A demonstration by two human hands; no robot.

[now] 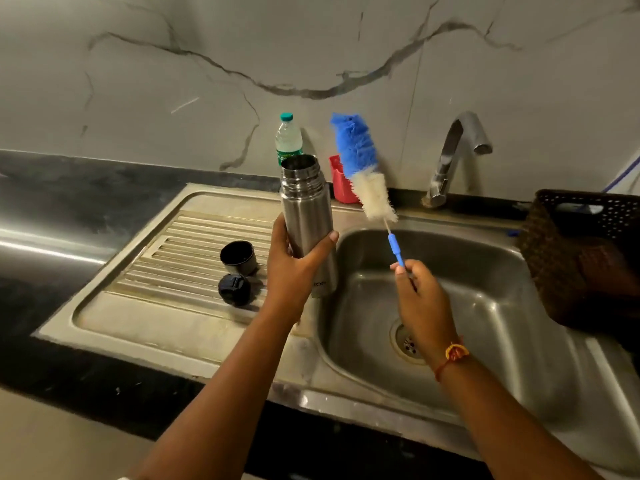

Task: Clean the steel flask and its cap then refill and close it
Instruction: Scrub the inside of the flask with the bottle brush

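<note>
The steel flask [306, 209] is upright and uncapped, held over the edge between drainboard and sink bowl. My left hand [294, 268] grips its lower body. My right hand [420, 289] pinches the blue handle of a bottle brush [363, 168], whose blue and white bristles point up and to the left, just right of the flask's mouth and outside it. On the ribbed drainboard [166, 271] left of the flask stand the flask's cup lid [239, 258], mouth up, and the dark stopper cap [234, 289].
A plastic water bottle [288, 138] and a red container [341, 185] stand behind the flask by the marble wall. The tap [453, 154] arches over the steel sink bowl [467, 278]. A dark woven basket [585, 254] sits at the sink's right edge.
</note>
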